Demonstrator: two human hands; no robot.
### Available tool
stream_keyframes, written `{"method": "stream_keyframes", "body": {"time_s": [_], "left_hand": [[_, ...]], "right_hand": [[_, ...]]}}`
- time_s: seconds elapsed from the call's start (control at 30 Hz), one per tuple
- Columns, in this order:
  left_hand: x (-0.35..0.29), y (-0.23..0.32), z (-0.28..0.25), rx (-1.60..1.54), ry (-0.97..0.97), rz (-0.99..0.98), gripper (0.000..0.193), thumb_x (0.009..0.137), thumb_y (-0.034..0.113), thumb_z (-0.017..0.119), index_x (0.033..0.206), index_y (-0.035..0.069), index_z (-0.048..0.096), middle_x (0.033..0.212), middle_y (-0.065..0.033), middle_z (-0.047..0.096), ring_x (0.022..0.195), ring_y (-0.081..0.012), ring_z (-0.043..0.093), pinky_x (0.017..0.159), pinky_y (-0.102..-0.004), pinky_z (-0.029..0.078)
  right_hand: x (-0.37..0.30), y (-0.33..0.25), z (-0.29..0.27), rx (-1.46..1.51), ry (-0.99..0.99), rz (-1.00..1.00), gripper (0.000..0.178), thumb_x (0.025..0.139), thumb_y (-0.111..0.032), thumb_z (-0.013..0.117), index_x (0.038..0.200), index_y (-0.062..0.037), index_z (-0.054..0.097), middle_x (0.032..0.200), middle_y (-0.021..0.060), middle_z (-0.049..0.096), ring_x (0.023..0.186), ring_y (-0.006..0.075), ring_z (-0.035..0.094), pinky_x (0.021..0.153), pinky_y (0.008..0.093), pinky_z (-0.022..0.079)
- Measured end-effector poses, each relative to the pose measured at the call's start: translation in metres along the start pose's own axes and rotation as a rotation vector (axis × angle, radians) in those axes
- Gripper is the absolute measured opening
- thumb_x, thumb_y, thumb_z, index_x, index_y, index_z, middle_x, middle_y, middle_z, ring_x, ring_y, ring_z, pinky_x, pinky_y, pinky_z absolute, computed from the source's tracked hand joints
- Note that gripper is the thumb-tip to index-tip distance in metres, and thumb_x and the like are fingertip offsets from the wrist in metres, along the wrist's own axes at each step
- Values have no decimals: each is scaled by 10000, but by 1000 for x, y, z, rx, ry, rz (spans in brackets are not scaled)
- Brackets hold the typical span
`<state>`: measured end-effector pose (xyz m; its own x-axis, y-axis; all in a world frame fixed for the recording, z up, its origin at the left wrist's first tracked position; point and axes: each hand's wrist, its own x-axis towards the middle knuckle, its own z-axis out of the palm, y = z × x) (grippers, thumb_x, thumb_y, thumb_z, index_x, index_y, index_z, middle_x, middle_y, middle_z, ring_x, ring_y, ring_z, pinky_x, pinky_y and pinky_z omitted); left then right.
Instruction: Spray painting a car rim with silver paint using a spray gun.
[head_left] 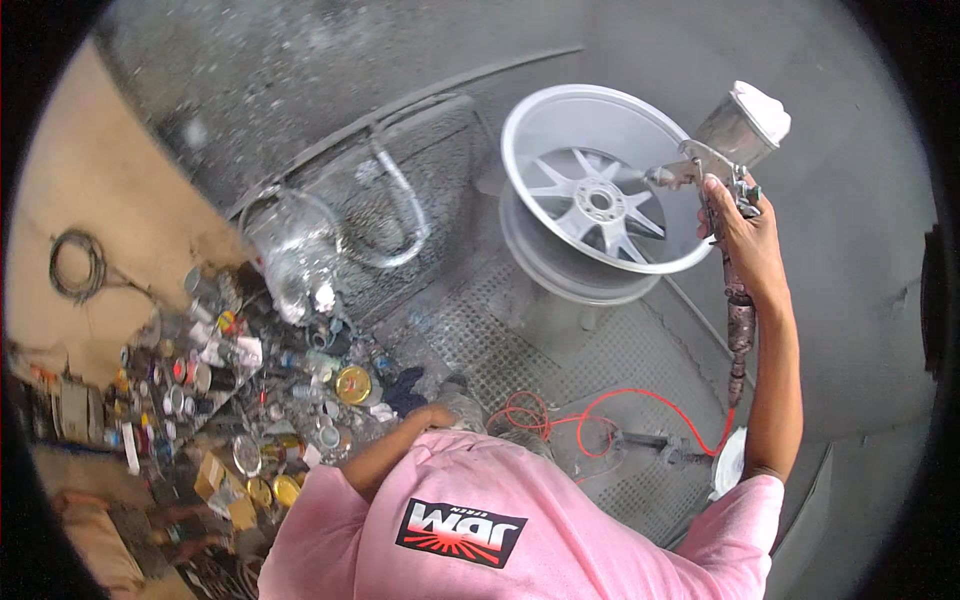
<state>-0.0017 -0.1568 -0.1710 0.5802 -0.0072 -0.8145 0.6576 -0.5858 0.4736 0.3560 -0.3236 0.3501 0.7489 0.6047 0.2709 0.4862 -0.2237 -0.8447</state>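
Observation:
My right hand point(742, 228) is closed round the grip of a metal spray gun point(708, 165), raised at the right. On top of the gun sits a metal paint cup point(738, 128) with a white cover. The nozzle points left at a silver multi-spoke car wheel rim point(600, 200), a short way off and not touching it. The rim stands tilted, its spoked face toward me. My left hand point(436, 414) rests low by my waist, near my trouser leg; its fingers are hidden.
A red air hose point(640, 394) loops over the perforated floor mat point(490, 320) below the gun. At left lie crowded paint cans point(352, 385), cups and bottles. Beyond stands a paint-crusted bent metal pipe point(405, 190). A coiled black cable point(77, 264) is by the tan surface.

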Motion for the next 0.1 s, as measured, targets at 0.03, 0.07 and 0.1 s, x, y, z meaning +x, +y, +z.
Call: {"method": "stream_keyframes", "body": {"time_s": [0.03, 0.07, 0.1], "left_hand": [[-67, 49, -51, 60, -119, -161, 708, 1005, 623, 346, 1423, 87, 547, 1562, -150, 421, 1424, -330, 423, 1184, -433, 330], [-83, 50, -51, 83, 0, -191, 669, 996, 614, 390, 1385, 109, 594, 1531, -147, 466, 1402, -330, 453, 1170, -431, 353], [-44, -1, -36, -13, 10, -38, 723, 945, 666, 469, 1363, 94, 613, 1479, -161, 523, 1365, -300, 503, 1148, -378, 389]], "right_hand": [[7, 4, 10, -31, 50, -80, 288, 1007, -301, 651, 1075, -21, 653, 727, -12, 594, 627, 75, 557, 578, 245, 454], [13, -3, 24, 31, 50, -138, 276, 1005, -286, 654, 1103, -28, 660, 753, -1, 611, 635, 83, 558, 595, 247, 471], [18, -10, 37, 157, 71, -156, 286, 1002, -273, 656, 1200, -67, 670, 840, 34, 663, 681, 111, 581, 640, 293, 526]]}}
